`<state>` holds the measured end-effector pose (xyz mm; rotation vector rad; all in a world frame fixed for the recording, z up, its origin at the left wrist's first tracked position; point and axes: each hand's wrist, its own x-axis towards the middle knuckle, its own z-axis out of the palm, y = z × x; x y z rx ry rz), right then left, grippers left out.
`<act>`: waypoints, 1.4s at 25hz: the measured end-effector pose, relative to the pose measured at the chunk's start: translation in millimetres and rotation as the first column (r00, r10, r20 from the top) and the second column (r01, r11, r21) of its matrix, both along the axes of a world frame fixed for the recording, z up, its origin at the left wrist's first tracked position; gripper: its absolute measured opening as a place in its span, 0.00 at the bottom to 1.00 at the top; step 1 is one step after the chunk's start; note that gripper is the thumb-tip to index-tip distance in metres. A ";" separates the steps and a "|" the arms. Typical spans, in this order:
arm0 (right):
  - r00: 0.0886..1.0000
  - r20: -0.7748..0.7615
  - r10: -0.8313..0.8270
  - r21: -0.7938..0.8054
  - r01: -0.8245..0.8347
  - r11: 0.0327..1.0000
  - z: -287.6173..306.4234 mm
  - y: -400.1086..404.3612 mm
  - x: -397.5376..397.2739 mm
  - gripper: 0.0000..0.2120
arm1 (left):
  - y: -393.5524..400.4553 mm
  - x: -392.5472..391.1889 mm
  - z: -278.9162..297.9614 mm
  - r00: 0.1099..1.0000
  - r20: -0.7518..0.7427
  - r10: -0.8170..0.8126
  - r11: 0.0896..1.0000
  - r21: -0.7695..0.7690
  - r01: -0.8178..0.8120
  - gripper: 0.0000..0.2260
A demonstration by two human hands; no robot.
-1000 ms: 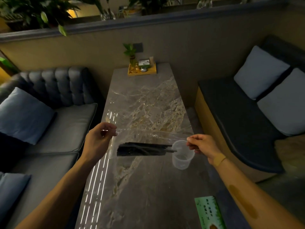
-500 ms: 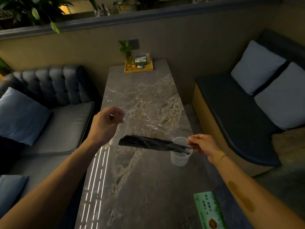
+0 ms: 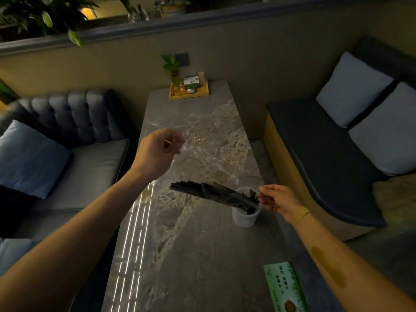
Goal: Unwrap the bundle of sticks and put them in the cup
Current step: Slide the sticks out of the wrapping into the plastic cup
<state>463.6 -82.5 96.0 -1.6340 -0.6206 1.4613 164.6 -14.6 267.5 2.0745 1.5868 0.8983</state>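
A bundle of dark sticks (image 3: 209,192) lies tilted on a sheet of clear plastic wrap (image 3: 209,163), its lower right end dipping into a translucent plastic cup (image 3: 245,218) that stands on the marble table (image 3: 202,255). My left hand (image 3: 157,152) is raised and pinches the wrap's upper left edge. My right hand (image 3: 278,200) pinches the wrap's lower right edge just beside the cup's rim. The wrap stretches between both hands like a chute.
A yellow tray (image 3: 189,93) with a small plant and boxes stands at the table's far end. A green card (image 3: 286,287) lies near the front right edge. Sofas with cushions flank the table on both sides.
My left hand has risen and moved right, tilting the wrap. The sticks have slid from level down toward the right, and their ends have gone into the cup.
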 end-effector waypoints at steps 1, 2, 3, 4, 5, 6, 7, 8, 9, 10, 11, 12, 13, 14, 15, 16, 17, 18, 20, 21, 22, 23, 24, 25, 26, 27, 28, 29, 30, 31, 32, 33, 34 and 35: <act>1.000 -0.011 -0.002 -0.004 0.002 1.000 -2.0 0.7 1.1 0.04 | 1.3 3.4 2.1 1.000 -0.008 -0.004 1.000 0.006 0.004 0.07; 1.000 -0.022 -0.003 -0.007 0.003 1.000 -3.9 1.1 2.3 0.03 | 2.3 6.7 3.9 1.000 -0.015 -0.011 1.000 0.010 0.011 0.07; 0.999 -0.033 -0.004 -0.010 0.003 1.000 -5.4 1.5 3.5 0.03 | 3.0 9.5 5.6 1.000 -0.022 -0.021 1.000 0.011 0.021 0.07; 0.999 -0.046 -0.006 -0.013 0.006 1.000 -6.9 1.7 4.7 0.04 | 3.6 12.1 7.4 0.999 -0.030 -0.030 0.999 0.011 0.031 0.07; 0.998 -0.059 -0.011 -0.016 0.010 1.000 -8.3 2.1 6.0 0.04 | 4.3 14.5 9.3 0.999 -0.039 -0.037 0.999 0.011 0.037 0.06; 0.997 -0.075 -0.016 -0.019 0.014 1.000 -9.8 2.3 7.5 0.03 | 5.2 16.7 11.3 0.998 -0.047 -0.041 0.999 0.012 0.042 0.06; 0.995 -0.094 -0.020 -0.022 0.018 1.000 -11.1 2.3 8.8 0.03 | 6.2 19.2 13.4 0.998 -0.053 -0.046 0.999 0.015 0.047 0.06; 0.993 -0.115 -0.024 -0.027 0.021 0.999 -12.4 2.4 10.0 0.02 | 7.2 21.9 15.4 0.997 -0.058 -0.051 0.998 0.020 0.053 0.05; 0.991 -0.134 -0.030 -0.032 0.026 0.999 -13.4 2.3 11.0 0.02 | 8.0 24.8 17.7 0.996 -0.063 -0.059 0.998 0.025 0.060 0.05; 0.988 -0.151 -0.036 -0.036 0.031 0.999 -14.4 2.5 11.9 0.01 | 9.0 28.0 20.2 0.996 -0.066 -0.066 0.997 0.029 0.068 0.05; 0.984 -0.171 -0.042 -0.039 0.036 0.999 -15.1 2.4 12.5 0.01 | 10.0 31.4 22.9 0.995 -0.069 -0.073 0.997 0.033 0.075 0.05; 0.979 -0.196 -0.051 -0.043 0.043 0.998 -15.6 2.0 12.9 0.01 | 11.0 35.3 25.7 0.994 -0.069 -0.079 0.996 0.035 0.082 0.05; 0.973 -0.225 -0.061 -0.049 0.052 0.997 -15.9 1.2 13.3 0.01 | 12.1 39.8 28.7 0.994 -0.068 -0.087 0.995 0.038 0.090 0.05; 0.966 -0.250 -0.070 -0.056 0.058 0.997 -16.1 -0.1 13.8 0.01 | 13.0 44.9 31.4 0.993 -0.068 -0.096 0.994 0.043 0.099 0.05; 0.960 -0.268 -0.077 -0.062 0.062 0.996 -16.5 -1.8 14.8 0.01 | 13.7 50.8 33.9 0.992 -0.070 -0.105 0.993 0.050 0.109 0.05; 0.956 -0.281 -0.081 -0.067 0.065 0.996 -17.0 -3.6 15.8 0.01 | 14.1 56.9 36.4 0.991 -0.073 -0.117 0.991 0.059 0.121 0.04; 0.952 -0.293 -0.087 -0.072 0.069 0.995 -17.1 -5.3 16.3 0.02 | 14.1 63.1 38.8 0.989 -0.070 -0.133 0.988 0.066 0.138 0.04; 0.948 -0.303 -0.093 -0.076 0.073 0.994 -16.9 -6.8 16.7 0.03 | 14.1 69.2 41.1 0.986 -0.064 -0.153 0.985 0.072 0.157 0.04; 0.943 -0.317 -0.102 -0.080 0.081 0.994 -16.0 -9.8 17.5 0.04 | 14.3 81.3 45.9 0.981 -0.061 -0.186 0.978 0.087 0.191 0.05; 0.940 -0.325 -0.108 -0.079 0.087 0.993 -15.6 -11.4 17.6 0.04 | 14.5 86.8 48.5 0.978 -0.066 -0.198 0.974 0.097 0.204 0.05; 0.935 -0.335 -0.114 -0.077 0.094 0.993 -15.1 -12.7 17.5 0.05 | 14.8 92.2 50.9 0.975 -0.072 -0.210 0.970 0.109 0.217 0.06; 0.931 -0.346 -0.120 -0.075 0.100 0.992 -14.8 -14.0 17.8 0.05 | 15.3 97.2 53.0 0.972 -0.077 -0.221 0.966 0.122 0.229 0.06; 0.928 -0.353 -0.122 -0.072 0.103 0.992 -14.5 -15.0 17.8 0.05 | 15.6 101.2 54.5 0.970 -0.083 -0.229 0.962 0.135 0.239 0.05; 0.927 -0.356 -0.122 -0.068 0.105 0.992 -14.3 -16.1 18.0 0.05 | 15.6 104.3 55.4 0.968 -0.088 -0.235 0.958 0.145 0.246 0.05; 0.925 -0.359 -0.123 -0.063 0.107 0.992 -14.3 -17.2 17.9 0.05 | 15.4 105.9 55.7 0.967 -0.092 -0.237 0.957 0.151 0.249 0.06; 0.923 -0.363 -0.126 -0.059 0.112 0.992 -14.7 -17.9 18.0 0.05 | 15.2 106.6 55.7 0.967 -0.093 -0.238 0.956 0.155 0.250 0.06; 0.920 -0.369 -0.129 -0.054 0.117 0.992 -15.1 -18.7 18.1 0.06 | 14.9 106.4 55.5 0.967 -0.090 -0.237 0.956 0.156 0.249 0.06; 0.917 -0.377 -0.130 -0.049 0.120 0.992 -15.6 -19.3 18.4 0.06 | 14.8 105.4 55.4 0.968 -0.081 -0.236 0.957 0.154 0.246 0.06; 0.913 -0.386 -0.129 -0.042 0.122 0.992 -15.8 -20.1 18.5 0.06 | 14.7 103.8 55.7 0.970 -0.067 -0.233 0.959 0.152 0.240 0.06; 0.910 -0.396 -0.125 -0.032 0.122 0.992 -15.6 -20.5 18.7 0.06 | 14.7 102.2 56.6 0.972 -0.051 -0.228 0.960 0.153 0.234 0.06; 0.905 -0.407 -0.120 -0.021 0.122 0.992 -15.2 -20.7 19.1 0.06 | 14.6 100.5 58.1 0.974 -0.037 -0.225 0.961 0.159 0.228 0.06; 0.901 -0.418 -0.115 -0.008 0.123 0.992 -14.5 -20.8 19.4 0.06 | 14.2 99.3 59.8 0.974 -0.029 -0.224 0.959 0.170 0.225 0.06; 0.897 -0.429 -0.109 0.005 0.123 0.992 -13.3 -20.8 19.4 0.06 | 13.7 98.1 61.9 0.974 -0.023 -0.224 0.957 0.183 0.224 0.06; 0.894 -0.436 -0.103 0.018 0.123 0.992 -11.8 -20.8 19.0 0.06 | 12.7 96.9 64.1 0.974 -0.016 -0.225 0.955 0.196 0.223 0.06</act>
